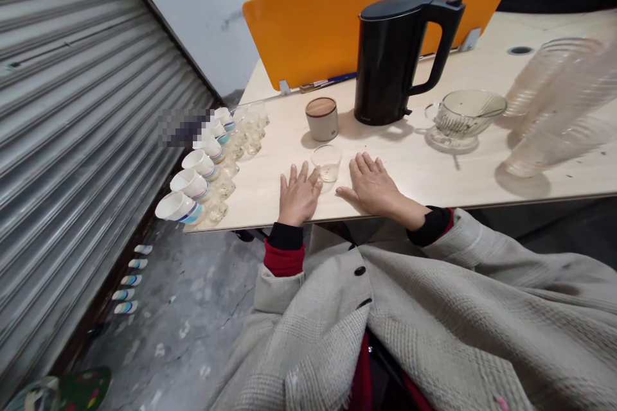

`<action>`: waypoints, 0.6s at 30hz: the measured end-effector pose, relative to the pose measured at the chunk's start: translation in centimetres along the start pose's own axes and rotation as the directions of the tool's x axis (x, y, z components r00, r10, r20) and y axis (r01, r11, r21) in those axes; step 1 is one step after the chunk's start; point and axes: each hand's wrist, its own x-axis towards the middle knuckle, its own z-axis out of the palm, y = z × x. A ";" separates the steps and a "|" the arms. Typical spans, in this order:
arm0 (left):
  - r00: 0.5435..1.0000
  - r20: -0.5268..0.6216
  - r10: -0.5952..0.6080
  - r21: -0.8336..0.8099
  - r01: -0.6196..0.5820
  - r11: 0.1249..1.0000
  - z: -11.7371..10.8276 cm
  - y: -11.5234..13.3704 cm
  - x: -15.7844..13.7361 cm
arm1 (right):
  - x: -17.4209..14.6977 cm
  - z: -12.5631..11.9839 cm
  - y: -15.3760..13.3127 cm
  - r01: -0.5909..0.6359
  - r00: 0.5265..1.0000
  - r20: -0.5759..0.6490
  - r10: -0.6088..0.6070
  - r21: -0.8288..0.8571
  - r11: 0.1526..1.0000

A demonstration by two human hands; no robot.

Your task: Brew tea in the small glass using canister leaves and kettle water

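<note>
My left hand (299, 196) lies flat near the front edge of the table, fingers spread and nothing held. A small clear plastic cup (328, 166) stands upright just beyond its thumb, with a little dark matter at the bottom; whether the thumb touches it I cannot tell. To the right of that cup, my right hand (373, 186) also rests palm down with its fingers stretched out. Behind the cup sits a grey canister (322, 123) with a wooden lid. A black electric kettle (388, 64) stands beyond my right hand.
At the table's left end stand rows of white paper cups (190, 183) and clear cups (222, 186). On the right are a glass cup (465, 115) on a saucer and stacks of clear plastic cups (554, 122). An orange divider (308, 38) runs behind, with pens (332, 81) at its foot.
</note>
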 end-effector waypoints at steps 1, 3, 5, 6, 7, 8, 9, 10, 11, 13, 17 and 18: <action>1.000 -0.002 0.003 0.000 -0.003 1.000 0.0 0.0 0.0 | 0.0 0.0 0.0 -0.003 1.000 0.001 0.003 -0.001 1.000; 1.000 -0.005 0.008 0.004 -0.008 1.000 0.1 -0.1 0.0 | 0.0 0.1 0.0 -0.008 1.000 0.001 0.008 -0.002 1.000; 1.000 -0.003 0.012 0.010 -0.012 1.000 0.1 -0.1 0.0 | 0.1 0.1 0.0 -0.009 1.000 -0.001 0.009 -0.001 1.000; 1.000 -0.004 0.014 0.011 -0.014 1.000 0.1 -0.1 -0.1 | 0.1 0.1 0.0 -0.010 1.000 -0.002 0.010 -0.001 1.000; 1.000 -0.004 0.016 0.012 -0.016 1.000 0.1 -0.2 -0.1 | 0.1 0.2 0.0 -0.010 1.000 -0.003 0.010 -0.003 1.000; 1.000 -0.005 0.017 0.014 -0.017 1.000 0.1 -0.2 -0.1 | 0.1 0.2 0.0 -0.011 1.000 -0.001 0.011 -0.005 1.000; 1.000 -0.007 0.019 0.016 -0.019 1.000 0.1 -0.2 -0.1 | 0.1 0.2 0.0 -0.012 1.000 0.001 0.012 -0.008 1.000; 1.000 -0.008 0.020 0.019 -0.020 1.000 0.1 -0.2 -0.1 | 0.1 0.2 0.0 -0.012 1.000 0.003 0.012 -0.011 1.000; 1.000 -0.011 0.020 0.021 -0.020 1.000 0.1 -0.2 -0.1 | 0.1 0.2 0.0 -0.010 1.000 0.002 0.010 -0.012 1.000; 1.000 -0.013 0.015 0.023 -0.015 1.000 0.1 -0.2 -0.1 | 0.1 0.3 0.0 -0.004 1.000 -0.002 0.004 -0.009 1.000; 1.000 -0.006 -0.006 0.015 0.006 1.000 0.2 -0.1 -0.1 | 0.2 0.5 0.1 -0.001 1.000 -0.009 0.001 -0.002 1.000; 1.000 -0.002 -0.009 0.014 0.009 1.000 0.2 -0.1 -0.1 | 0.2 0.5 0.2 -0.001 1.000 -0.010 0.001 -0.001 1.000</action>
